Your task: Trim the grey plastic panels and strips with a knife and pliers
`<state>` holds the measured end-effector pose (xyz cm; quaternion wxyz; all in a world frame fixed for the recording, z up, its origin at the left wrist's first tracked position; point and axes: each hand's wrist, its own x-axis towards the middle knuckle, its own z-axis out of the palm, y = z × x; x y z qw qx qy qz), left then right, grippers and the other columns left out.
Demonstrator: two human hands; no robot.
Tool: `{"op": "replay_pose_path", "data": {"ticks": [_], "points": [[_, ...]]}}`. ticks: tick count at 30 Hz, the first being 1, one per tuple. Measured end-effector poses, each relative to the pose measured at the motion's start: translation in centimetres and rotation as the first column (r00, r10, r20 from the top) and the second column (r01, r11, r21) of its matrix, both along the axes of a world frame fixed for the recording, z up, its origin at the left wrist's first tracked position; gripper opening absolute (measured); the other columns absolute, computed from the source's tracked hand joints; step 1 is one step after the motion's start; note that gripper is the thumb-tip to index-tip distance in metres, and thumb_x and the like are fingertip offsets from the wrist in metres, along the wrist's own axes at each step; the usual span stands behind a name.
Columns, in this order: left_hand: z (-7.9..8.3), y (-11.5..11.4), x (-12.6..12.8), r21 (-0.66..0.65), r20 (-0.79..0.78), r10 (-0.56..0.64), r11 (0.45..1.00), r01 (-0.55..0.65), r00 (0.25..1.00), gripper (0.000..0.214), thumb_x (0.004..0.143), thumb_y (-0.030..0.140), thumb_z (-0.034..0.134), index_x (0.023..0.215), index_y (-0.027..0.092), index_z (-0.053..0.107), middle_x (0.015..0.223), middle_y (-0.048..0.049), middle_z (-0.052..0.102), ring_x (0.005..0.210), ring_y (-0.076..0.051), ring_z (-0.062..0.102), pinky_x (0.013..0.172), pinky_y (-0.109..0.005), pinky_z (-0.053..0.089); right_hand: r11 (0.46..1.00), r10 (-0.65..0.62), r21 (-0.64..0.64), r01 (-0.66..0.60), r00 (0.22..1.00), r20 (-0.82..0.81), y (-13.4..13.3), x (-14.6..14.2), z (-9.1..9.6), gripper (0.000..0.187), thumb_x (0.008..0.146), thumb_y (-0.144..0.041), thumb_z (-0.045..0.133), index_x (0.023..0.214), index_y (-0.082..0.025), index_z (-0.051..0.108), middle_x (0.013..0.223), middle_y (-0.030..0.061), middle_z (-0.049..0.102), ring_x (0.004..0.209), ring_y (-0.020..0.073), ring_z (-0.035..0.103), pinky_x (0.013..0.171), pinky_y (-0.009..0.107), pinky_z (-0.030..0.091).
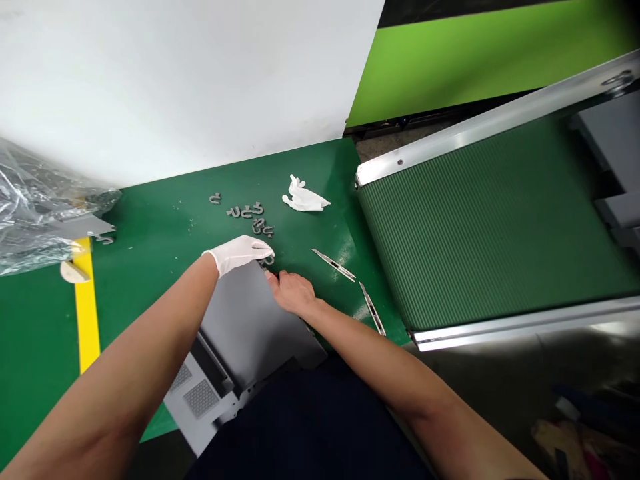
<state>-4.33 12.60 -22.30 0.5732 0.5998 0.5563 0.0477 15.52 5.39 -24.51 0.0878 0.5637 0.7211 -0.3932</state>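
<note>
My left hand (241,255), in a white glove, is closed at the far corner of a grey moulded panel (255,313). At its fingertips shows a small grey hook-shaped piece (269,261); whether it is joined to the panel is hidden. My bare right hand (293,291) lies beside the same corner with its fingers curled in. What is between them, if anything, I cannot make out. The panel's near end, with two grille patches, rests against my dark clothing. Several more hook-shaped pieces (246,212) lie scattered beyond the left hand.
Two slim cutter knives (334,265) lie right of my hands on the green table (160,220). A crumpled white glove (306,198) lies farther back. Clear plastic wrap (40,207) and yellow tape (86,307) are left. A ribbed green conveyor (490,227) with metal rails stands right.
</note>
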Motion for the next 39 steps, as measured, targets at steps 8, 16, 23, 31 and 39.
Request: {"op": "replay_pose_path", "data": {"ticks": [8, 16, 23, 31, 39], "points": [[-0.3, -0.1, 1.4, -0.056, -0.06, 0.123, 0.99, -0.126, 0.991, 0.043, 0.073, 0.063, 0.071, 0.081, 0.021, 0.078, 0.092, -0.0056, 0.08, 0.085, -0.024, 0.069, 0.079, -0.032, 0.052, 0.999, 0.045, 0.016, -0.045, 0.999, -0.016, 0.8, -0.5, 0.1, 0.077, 0.107, -0.063, 0.011, 0.112, -0.013, 0.069, 0.104, 0.0222, 0.077, 0.102, 0.0376, 0.074, 0.091, 0.052, 0.054], [-0.7, 0.1, 1.8, -0.053, -0.062, 0.149, 0.987, -0.153, 0.987, 0.046, 0.062, 0.066, 0.077, 0.077, 0.022, 0.077, 0.091, -0.0062, 0.081, 0.092, -0.027, 0.07, 0.083, -0.034, 0.052, 0.999, 0.046, 0.01, -0.046, 0.999, 0.028, 0.8, -0.6, -0.7, 0.078, 0.107, -0.061, 0.013, 0.114, -0.009, 0.071, 0.109, 0.0263, 0.076, 0.105, 0.0369, 0.074, 0.092, 0.049, 0.054], [-1.9, 0.4, 2.4, -0.043, -0.173, 0.151, 0.986, -0.16, 0.973, 0.039, 0.07, 0.06, 0.071, 0.073, 0.022, 0.076, 0.088, -0.006, 0.08, 0.085, -0.026, 0.068, 0.079, -0.034, 0.051, 0.996, 0.089, -0.02, -0.088, 0.996, 0.033, 2.0, 0.1, -1.2, 0.078, 0.107, -0.063, 0.017, 0.113, -0.009, 0.074, 0.111, 0.0257, 0.076, 0.108, 0.0369, 0.072, 0.095, 0.048, 0.053], [-3.1, 1.0, 2.6, 0.007, -0.252, 0.225, 0.973, -0.231, 0.941, 0.037, 0.069, 0.053, 0.072, 0.052, 0.024, 0.057, 0.061, -0.0035, 0.059, 0.074, -0.026, 0.058, 0.074, -0.036, 0.043, 0.994, 0.094, -0.062, -0.092, 0.995, 0.033, 2.4, 2.9, -1.6, 0.079, 0.105, -0.069, 0.021, 0.111, -0.011, 0.075, 0.116, 0.0257, 0.075, 0.115, 0.0386, 0.069, 0.101, 0.05, 0.05], [-3.0, 0.6, 0.3, 0.143, -0.185, 0.598, 0.802, -0.58, 0.78, 0.053, 0.097, 0.06, 0.029, 0.11, 0.02, 0.06, 0.109, -0.0132, 0.072, 0.089, -0.021, 0.066, 0.074, -0.032, 0.051, 0.988, -0.121, -0.098, 0.122, 0.993, 0.017, 0.4, 5.0, -0.6, 0.084, 0.105, -0.07, 0.006, 0.1, -0.018, 0.072, 0.104, 0.0163, 0.078, 0.102, 0.03, 0.072, 0.086, 0.038, 0.052]]}}
